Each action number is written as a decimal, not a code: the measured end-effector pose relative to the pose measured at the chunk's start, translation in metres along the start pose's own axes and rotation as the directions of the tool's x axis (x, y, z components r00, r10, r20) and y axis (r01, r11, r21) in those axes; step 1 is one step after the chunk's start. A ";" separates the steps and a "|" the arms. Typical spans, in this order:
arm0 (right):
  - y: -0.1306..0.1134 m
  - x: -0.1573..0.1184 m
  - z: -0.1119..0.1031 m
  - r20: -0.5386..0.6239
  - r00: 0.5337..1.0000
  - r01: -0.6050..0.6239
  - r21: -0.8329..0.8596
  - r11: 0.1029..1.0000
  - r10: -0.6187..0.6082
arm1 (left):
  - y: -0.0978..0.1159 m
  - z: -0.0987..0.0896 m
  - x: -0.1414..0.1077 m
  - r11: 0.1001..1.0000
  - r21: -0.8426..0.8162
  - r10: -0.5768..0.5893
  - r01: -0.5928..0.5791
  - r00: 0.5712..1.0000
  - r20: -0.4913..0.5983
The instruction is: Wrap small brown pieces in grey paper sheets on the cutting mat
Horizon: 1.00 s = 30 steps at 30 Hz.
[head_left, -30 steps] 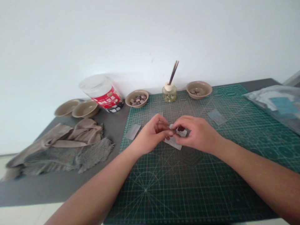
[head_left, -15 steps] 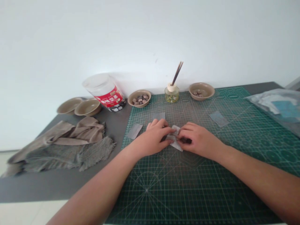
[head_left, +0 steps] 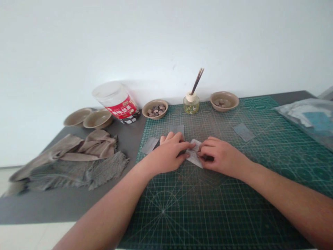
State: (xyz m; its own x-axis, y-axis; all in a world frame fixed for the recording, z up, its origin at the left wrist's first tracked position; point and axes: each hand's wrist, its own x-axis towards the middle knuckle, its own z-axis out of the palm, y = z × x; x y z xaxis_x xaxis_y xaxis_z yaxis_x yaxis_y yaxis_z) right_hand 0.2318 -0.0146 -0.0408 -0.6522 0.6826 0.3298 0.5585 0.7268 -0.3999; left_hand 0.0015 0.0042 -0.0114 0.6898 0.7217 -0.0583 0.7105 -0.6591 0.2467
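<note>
A small pale grey rectangular piece (head_left: 194, 159) lies tilted on the green cutting mat (head_left: 208, 215), between my two hands. The thumb and index finger of my left hand (head_left: 173, 152) touch its left side, spread a little apart. My right hand (head_left: 217, 154) has its fingers bent together at the right edge of the piece; what is between its fingertips is too small to tell. Other flat grey pieces lie on the mat: one at the left (head_left: 150, 145), one behind my left hand (head_left: 177, 130) and one at the right (head_left: 244, 132).
A bowl of small stones (head_left: 155, 117), a reed diffuser (head_left: 191, 105) and another bowl (head_left: 224, 108) line the wall. At left are a plastic jar (head_left: 121, 107), two bowls (head_left: 97, 122) and crumpled cloth (head_left: 78, 166). A clear bag (head_left: 312, 119) lies right.
The fingers of my left hand have drawn slightly left and my right fingertips have shifted slightly right, so more of the pale piece shows between them.
</note>
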 end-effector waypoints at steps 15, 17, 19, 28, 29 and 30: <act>0.001 0.003 0.000 0.001 1.000 0.016 0.015 1.000 -0.016 | -0.002 0.000 0.001 1.000 -0.012 -0.024 0.024 0.999 0.039; 0.001 0.003 -0.001 -0.010 1.000 -0.012 0.000 1.000 0.012 | -0.003 0.001 0.002 0.999 -0.012 -0.030 0.030 0.999 0.031; 0.000 0.002 -0.002 0.003 1.000 -0.005 0.002 1.000 0.005 | -0.003 0.002 0.002 0.999 -0.016 -0.036 0.036 0.999 0.022; 0.001 0.002 -0.004 0.026 1.000 0.012 0.010 1.000 -0.012 | -0.001 0.001 0.002 0.999 -0.003 -0.045 0.045 0.999 0.014; 0.001 0.002 -0.004 0.027 0.999 0.019 0.010 1.000 -0.019 | -0.001 0.001 0.002 0.999 -0.005 -0.042 0.042 0.999 0.017; 0.000 0.002 -0.004 0.019 1.000 0.006 -0.003 1.000 -0.006 | -0.001 0.001 0.001 0.999 -0.007 -0.040 0.040 0.999 0.020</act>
State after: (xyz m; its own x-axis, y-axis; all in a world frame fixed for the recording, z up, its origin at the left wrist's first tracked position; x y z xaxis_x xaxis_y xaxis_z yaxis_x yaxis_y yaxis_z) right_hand 0.2327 -0.0131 -0.0373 -0.6652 0.6767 0.3156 0.5564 0.7310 -0.3950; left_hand 0.0022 0.0054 -0.0128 0.6633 0.7433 -0.0870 0.7366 -0.6279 0.2513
